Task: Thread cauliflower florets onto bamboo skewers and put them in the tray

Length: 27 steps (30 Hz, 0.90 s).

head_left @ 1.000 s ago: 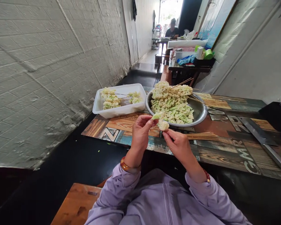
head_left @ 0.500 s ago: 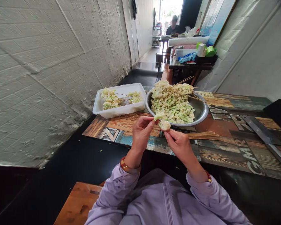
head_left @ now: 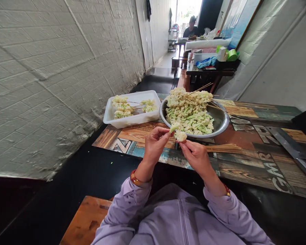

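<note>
Hands held close together above near table edge. Floret with green stalk (head_left: 173,127) pinched in left hand (head_left: 155,145); second, whiter floret (head_left: 180,135) pinched at fingertips of right hand (head_left: 196,156); florets nearly touching. Whether skewer was gripped, not made out. Step judged: threading cauliflower, piece being joined to piece. Next move judged to call for steady push through stalk, fingers kept off point. Metal bowl (head_left: 220,119) of florets just beyond; loose skewers (head_left: 223,148) beside right hand; white tray (head_left: 132,119) of finished sticks further left.
</note>
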Each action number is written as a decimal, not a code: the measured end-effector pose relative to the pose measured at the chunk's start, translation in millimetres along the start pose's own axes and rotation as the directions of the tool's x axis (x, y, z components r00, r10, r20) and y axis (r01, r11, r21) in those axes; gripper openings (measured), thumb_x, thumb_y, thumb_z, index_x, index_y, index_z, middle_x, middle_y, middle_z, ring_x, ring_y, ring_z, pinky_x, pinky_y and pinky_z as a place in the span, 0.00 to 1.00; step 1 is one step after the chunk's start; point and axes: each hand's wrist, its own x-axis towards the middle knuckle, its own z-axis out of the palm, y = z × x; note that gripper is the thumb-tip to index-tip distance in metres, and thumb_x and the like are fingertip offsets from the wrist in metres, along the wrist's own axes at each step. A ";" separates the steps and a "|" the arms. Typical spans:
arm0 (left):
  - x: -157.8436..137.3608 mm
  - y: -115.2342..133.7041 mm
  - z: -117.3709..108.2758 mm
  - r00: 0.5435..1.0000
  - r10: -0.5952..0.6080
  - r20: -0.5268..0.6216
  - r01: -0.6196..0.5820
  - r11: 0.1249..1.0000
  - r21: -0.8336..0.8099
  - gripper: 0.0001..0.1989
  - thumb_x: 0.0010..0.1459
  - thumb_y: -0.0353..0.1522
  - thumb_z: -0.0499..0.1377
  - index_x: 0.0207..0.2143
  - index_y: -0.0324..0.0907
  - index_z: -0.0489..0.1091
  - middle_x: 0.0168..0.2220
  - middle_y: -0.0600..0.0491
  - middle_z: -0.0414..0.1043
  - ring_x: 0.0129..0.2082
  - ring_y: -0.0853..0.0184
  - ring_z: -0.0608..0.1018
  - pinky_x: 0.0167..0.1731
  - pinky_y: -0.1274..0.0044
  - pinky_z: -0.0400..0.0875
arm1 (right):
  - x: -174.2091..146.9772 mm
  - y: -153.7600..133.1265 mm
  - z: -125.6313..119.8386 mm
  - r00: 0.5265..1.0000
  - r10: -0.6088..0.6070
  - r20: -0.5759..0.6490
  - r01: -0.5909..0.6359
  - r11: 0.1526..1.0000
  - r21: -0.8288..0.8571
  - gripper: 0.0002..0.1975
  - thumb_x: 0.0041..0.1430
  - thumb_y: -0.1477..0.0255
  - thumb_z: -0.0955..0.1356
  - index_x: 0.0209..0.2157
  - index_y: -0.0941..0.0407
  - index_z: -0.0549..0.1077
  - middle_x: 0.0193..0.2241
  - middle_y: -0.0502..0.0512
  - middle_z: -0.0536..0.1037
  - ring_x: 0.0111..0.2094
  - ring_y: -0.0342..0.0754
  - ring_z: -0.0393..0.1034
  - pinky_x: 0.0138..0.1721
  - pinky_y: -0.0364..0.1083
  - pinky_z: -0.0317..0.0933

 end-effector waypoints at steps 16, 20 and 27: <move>-8.8 -1.0 -5.6 0.995 -0.088 -0.045 0.085 0.995 -0.053 0.22 0.54 0.51 0.60 0.29 0.40 0.71 0.26 0.53 0.71 0.27 0.70 0.73 0.32 0.77 0.69 | -6.5 -6.1 7.5 0.996 0.093 0.016 -0.094 0.991 0.098 0.17 0.65 0.65 0.62 0.41 0.57 0.80 0.20 0.51 0.76 0.22 0.46 0.71 0.27 0.43 0.65; -8.8 -2.3 -11.7 0.994 -0.007 -0.105 0.004 1.000 -0.024 0.16 0.57 0.46 0.60 0.35 0.42 0.73 0.32 0.51 0.73 0.33 0.67 0.75 0.38 0.76 0.70 | -7.0 -7.5 7.5 0.996 0.083 0.018 -0.084 0.993 0.078 0.16 0.65 0.66 0.62 0.41 0.56 0.80 0.21 0.52 0.76 0.22 0.46 0.72 0.28 0.44 0.65; 1.0 15.3 -24.3 0.989 0.087 0.123 -0.088 0.996 0.002 0.20 0.54 0.34 0.62 0.51 0.48 0.74 0.58 0.49 0.69 0.58 0.59 0.70 0.56 0.71 0.62 | -8.1 -10.2 5.5 0.973 0.177 0.148 -0.214 0.933 0.291 0.17 0.64 0.64 0.63 0.41 0.57 0.80 0.15 0.46 0.68 0.16 0.41 0.62 0.20 0.41 0.59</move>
